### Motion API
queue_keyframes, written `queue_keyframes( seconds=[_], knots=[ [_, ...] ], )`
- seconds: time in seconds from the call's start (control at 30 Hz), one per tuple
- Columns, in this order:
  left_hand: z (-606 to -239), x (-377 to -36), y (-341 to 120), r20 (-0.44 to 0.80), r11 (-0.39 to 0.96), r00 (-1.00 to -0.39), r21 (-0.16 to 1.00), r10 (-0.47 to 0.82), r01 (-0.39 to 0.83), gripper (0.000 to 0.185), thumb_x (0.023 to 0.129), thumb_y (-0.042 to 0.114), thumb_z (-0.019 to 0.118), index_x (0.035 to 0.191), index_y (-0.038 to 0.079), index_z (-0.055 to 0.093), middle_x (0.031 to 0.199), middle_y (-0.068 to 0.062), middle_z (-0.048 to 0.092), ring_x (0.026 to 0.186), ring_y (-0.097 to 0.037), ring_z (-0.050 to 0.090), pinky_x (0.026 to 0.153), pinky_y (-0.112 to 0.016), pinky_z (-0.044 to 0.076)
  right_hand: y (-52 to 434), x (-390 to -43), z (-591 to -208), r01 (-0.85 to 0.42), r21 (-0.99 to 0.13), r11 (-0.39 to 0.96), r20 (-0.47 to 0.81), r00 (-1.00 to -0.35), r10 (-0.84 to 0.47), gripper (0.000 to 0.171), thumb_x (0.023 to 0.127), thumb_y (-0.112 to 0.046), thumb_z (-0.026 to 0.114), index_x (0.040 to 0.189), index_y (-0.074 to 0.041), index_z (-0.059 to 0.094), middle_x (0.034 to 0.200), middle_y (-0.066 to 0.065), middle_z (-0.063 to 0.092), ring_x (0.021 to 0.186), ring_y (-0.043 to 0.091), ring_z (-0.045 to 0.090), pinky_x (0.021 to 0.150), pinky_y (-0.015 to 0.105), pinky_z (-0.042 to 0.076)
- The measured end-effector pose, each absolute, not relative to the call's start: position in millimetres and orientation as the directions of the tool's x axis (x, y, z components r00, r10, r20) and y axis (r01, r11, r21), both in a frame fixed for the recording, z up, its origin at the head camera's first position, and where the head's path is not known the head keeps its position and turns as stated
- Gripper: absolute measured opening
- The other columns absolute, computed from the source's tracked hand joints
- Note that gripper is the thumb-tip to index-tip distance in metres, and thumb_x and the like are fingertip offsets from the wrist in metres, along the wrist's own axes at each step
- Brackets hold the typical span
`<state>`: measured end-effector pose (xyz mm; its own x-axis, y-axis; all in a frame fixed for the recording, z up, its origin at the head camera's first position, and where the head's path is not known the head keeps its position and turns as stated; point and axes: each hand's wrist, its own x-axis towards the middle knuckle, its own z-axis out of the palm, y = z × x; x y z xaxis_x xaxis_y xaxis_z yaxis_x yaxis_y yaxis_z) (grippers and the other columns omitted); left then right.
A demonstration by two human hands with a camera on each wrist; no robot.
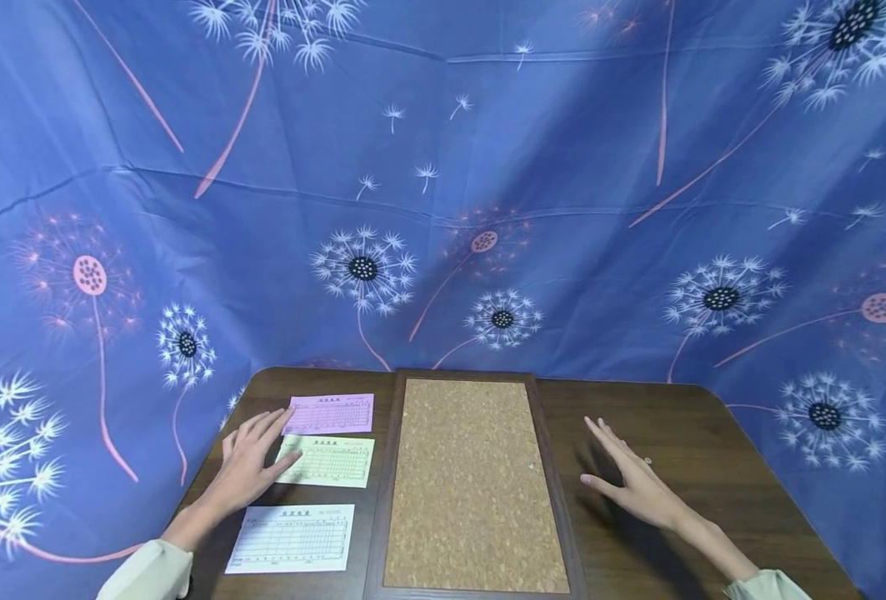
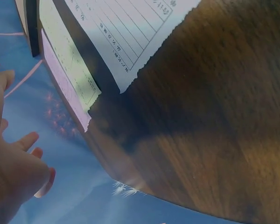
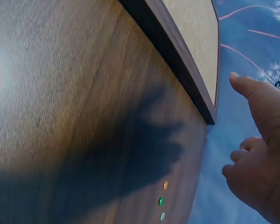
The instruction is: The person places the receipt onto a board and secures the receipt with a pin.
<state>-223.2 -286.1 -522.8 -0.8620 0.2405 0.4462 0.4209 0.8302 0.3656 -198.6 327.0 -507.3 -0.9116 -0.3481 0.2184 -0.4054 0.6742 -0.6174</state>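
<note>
On the dark wooden table [image 1: 713,433], three printed slips were laid in a column left of a cork board [image 1: 473,483], each with its long axis running left to right. The pink slip [image 1: 330,414] was placed farthest from the person, the pale green slip [image 1: 327,461] in the middle, and the white slip [image 1: 292,538] nearest. The cork board was set in a dark frame, its long axis pointing away from the person, and was seen bare. The left hand [image 1: 247,462] was held flat with straight fingers, its fingertips touching the green slip's left edge. The right hand [image 1: 633,479] was held open, fingers spread, above the table right of the board, near three small pins [image 3: 162,201].
</note>
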Motion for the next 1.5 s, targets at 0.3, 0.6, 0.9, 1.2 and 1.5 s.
queue_keyframes(
  seconds=[0.3,0.6,0.9,1.2,1.5],
  knots=[
    [-521,-229,-284,0.352,0.812,-0.923,0.487,0.154,0.322,0.071,0.094,0.03,0.071,0.157,0.013,0.041,0.146,-0.026,0.052,0.132,-0.047,0.039,0.091,-0.059,0.025,321,-190,-507,-0.438,-0.579,0.688,0.274,-0.899,-0.342,0.078,0.097,-0.024,0.071,0.162,-0.023,0.029,0.161,0.017,0.039,0.147,-0.001,0.029,0.106,0.003,0.025],
    [-522,-238,-286,0.295,0.813,-0.945,0.51,0.142,0.281,0.069,0.095,0.031,0.07,0.155,0.008,0.042,0.143,-0.026,0.056,0.131,-0.048,0.041,0.092,-0.06,0.027,317,-184,-515,-0.479,-0.635,0.606,0.302,-0.876,-0.376,0.054,0.096,-0.011,0.069,0.146,-0.003,0.05,0.12,0.018,0.069,0.102,0.018,0.07,0.085,0.036,0.058],
    [-529,-254,-297,0.231,0.799,-0.966,0.555,0.118,0.23,0.069,0.097,0.029,0.068,0.155,0.005,0.04,0.136,-0.026,0.059,0.128,-0.053,0.043,0.091,-0.067,0.031,315,-178,-526,-0.462,-0.735,0.497,0.243,-0.863,-0.442,0.049,0.098,-0.008,0.066,0.141,0.009,0.049,0.109,0.018,0.067,0.093,0.001,0.065,0.075,0.024,0.055],
    [-534,-272,-297,0.109,0.779,-0.99,0.612,0.093,0.14,0.069,0.098,0.022,0.067,0.154,-0.005,0.036,0.134,-0.033,0.056,0.126,-0.054,0.049,0.101,-0.069,0.038,315,-174,-539,-0.373,-0.842,0.39,0.115,-0.829,-0.547,0.05,0.101,-0.011,0.062,0.142,0.012,0.046,0.11,0.022,0.065,0.091,0.013,0.071,0.077,0.023,0.055],
    [-539,-284,-297,-0.002,0.807,-0.999,0.59,0.05,0.039,0.076,0.098,0.028,0.065,0.156,-0.006,0.03,0.146,-0.041,0.036,0.126,-0.055,0.043,0.098,-0.071,0.037,316,-167,-549,-0.487,-0.801,0.349,0.213,-0.776,-0.594,0.048,0.094,-0.006,0.07,0.133,0.016,0.052,0.105,0.024,0.062,0.083,0.002,0.065,0.066,0.023,0.055]
  ],
)
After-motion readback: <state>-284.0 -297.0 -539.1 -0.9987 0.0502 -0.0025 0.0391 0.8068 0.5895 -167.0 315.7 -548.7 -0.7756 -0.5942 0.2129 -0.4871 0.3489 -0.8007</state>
